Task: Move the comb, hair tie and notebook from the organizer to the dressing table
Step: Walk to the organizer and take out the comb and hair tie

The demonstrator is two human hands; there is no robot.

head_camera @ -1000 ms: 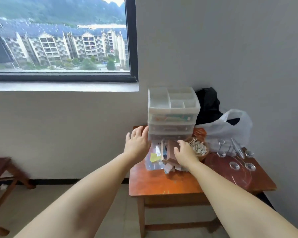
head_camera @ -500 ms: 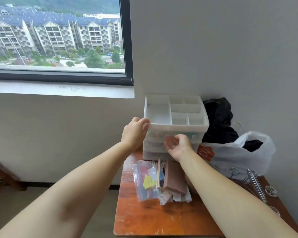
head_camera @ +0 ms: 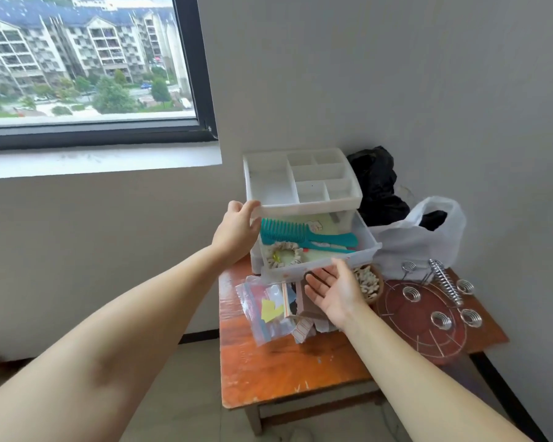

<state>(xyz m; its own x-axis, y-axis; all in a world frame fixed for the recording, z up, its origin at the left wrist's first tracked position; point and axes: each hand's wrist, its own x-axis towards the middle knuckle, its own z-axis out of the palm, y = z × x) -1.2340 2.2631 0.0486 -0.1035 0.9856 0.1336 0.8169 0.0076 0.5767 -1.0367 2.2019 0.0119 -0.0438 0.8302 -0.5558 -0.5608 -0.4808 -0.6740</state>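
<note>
A white plastic organizer (head_camera: 270, 186) stands at the back of the orange wooden table (head_camera: 284, 368). Its top drawer (head_camera: 366, 240) is pulled out. Inside lie a teal comb (head_camera: 300, 235), a cream scrunchie hair tie (head_camera: 283, 255) and a pale green notebook (head_camera: 324, 225) under the comb. My left hand (head_camera: 237, 229) holds the organizer's left front corner. My right hand (head_camera: 334, 290) is palm up just under the drawer's front edge, fingers spread, holding nothing.
In front of the organizer lie a clear zip bag of coloured bits (head_camera: 265, 309) and brown cards (head_camera: 300, 301). A small bowl of pale pieces (head_camera: 369, 282), a round wire rack with coils (head_camera: 428, 317), a white plastic bag (head_camera: 419, 237) and black cloth (head_camera: 377, 180) fill the right side.
The top drawer has slid out, exposing comb, hair tie and notebook. My right hand went from the drawer front to palm up below it. The view moved closer.
</note>
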